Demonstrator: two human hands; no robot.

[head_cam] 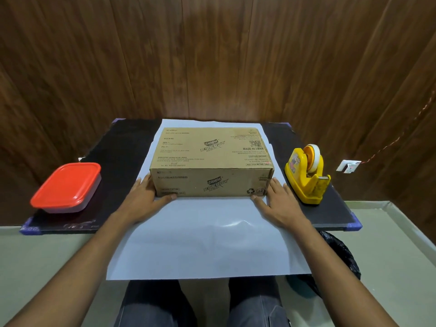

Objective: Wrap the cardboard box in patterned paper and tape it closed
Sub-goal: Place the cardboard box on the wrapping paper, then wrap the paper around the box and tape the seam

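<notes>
On the black bench lies white paper with the box at its far end, left hand and right hand pressing straight fingers against its near corners, tub left, dispenser right.

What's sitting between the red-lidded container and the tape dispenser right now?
In the head view, the cardboard box on the white paper sheet lies between them, with the left hand and right hand at its near corners.
</notes>
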